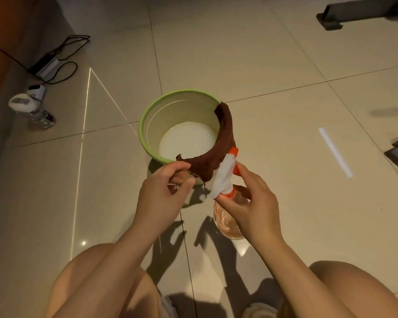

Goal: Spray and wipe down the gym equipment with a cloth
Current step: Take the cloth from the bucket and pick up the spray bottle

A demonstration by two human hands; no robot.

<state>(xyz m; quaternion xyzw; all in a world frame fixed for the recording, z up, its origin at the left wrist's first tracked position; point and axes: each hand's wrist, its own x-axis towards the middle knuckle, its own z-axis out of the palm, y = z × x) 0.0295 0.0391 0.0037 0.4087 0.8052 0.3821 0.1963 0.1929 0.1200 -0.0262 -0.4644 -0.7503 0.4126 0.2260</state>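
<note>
The clear plastic spray bottle with white-and-orange trigger head [225, 180] sits in the right hand [251, 203], fingers curled round its neck; long axis tilted, nozzle aimed up and away twd the green plastic basin [147, 115]. A dark brown cloth [216, 152] drapes over the basin's near-right rim. Left hand [163, 191] pinches the cloth's near end. Beige tiled floor [262, 65] underneath.

Round plastic basin [145, 134] in front of me: lime-green rim, pale green wall, white bottom; draped rag cloth [225, 134] dark reddish-brown; clear plastic spray bottle [228, 222] I hold: orange-tinted body, white head, orange nozzle and trigger; glossy floor tiles [262, 65] beige with thin dark grout lines; looped cables [69, 45] black; metal equipment foot [330, 20] dark grey.
</note>
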